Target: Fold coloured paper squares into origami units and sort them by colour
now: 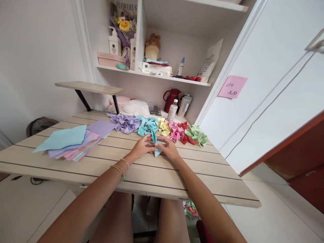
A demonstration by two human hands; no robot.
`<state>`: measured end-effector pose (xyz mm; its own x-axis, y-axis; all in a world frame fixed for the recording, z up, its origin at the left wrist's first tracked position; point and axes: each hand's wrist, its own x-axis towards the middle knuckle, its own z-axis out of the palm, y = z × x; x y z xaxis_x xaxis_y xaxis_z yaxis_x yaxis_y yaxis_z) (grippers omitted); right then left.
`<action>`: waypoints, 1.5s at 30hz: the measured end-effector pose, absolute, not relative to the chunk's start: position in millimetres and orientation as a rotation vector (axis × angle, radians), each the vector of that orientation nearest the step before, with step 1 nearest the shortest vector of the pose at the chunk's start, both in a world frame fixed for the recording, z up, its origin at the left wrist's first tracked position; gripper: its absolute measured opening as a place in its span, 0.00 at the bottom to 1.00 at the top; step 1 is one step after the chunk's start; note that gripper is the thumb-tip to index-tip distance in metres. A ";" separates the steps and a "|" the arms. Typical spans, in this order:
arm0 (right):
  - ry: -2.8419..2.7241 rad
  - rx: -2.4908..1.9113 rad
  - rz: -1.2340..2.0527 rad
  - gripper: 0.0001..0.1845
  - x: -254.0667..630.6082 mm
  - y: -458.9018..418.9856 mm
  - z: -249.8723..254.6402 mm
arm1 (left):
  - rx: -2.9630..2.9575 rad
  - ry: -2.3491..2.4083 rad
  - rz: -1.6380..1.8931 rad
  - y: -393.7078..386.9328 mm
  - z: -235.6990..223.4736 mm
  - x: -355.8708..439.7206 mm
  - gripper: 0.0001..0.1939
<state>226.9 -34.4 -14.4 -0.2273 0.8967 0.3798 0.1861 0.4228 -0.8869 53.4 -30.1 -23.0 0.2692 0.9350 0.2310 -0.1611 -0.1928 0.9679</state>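
Note:
Both hands meet around a half-folded piece of blue origami paper [157,151] just above the wooden table [106,175]. My left hand [143,147] grips it from the left with thumb and fingers, and my right hand [169,147] pinches it from the right. One narrow blue point stands up between the hands; another part points down toward me. Right behind them lies a heap of folded blue paper pieces [148,125]. Beside it are heaps of purple pieces [124,123], yellow pieces [164,127], pink pieces [175,131] and green pieces [196,135], with red pieces [189,140] among them.
A stack of coloured paper sheets [65,138] lies on the left of the table. Behind the heaps stand a clear bottle [172,110], a red jug [172,99] and a tumbler [184,105]. A small raised shelf [88,87] is at the back left.

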 end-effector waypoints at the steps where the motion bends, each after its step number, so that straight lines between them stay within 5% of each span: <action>1: -1.686 -0.950 0.896 0.22 227.0 -34.5 -14.5 | 1.393 0.786 1.197 -29.7 -23.3 53.4 0.38; 26: -1.833 -1.037 0.708 0.22 231.2 -27.7 -20.9 | 1.400 0.810 1.163 -30.4 -25.2 54.5 0.37; 38: -1.767 -1.056 0.537 0.24 227.0 -28.6 -20.2 | 1.694 0.949 1.207 -26.5 -28.8 53.3 0.27; 45: -1.327 -0.926 0.958 0.14 218.7 -25.4 -26.3 | 1.696 0.920 1.305 -26.6 -23.7 53.4 0.18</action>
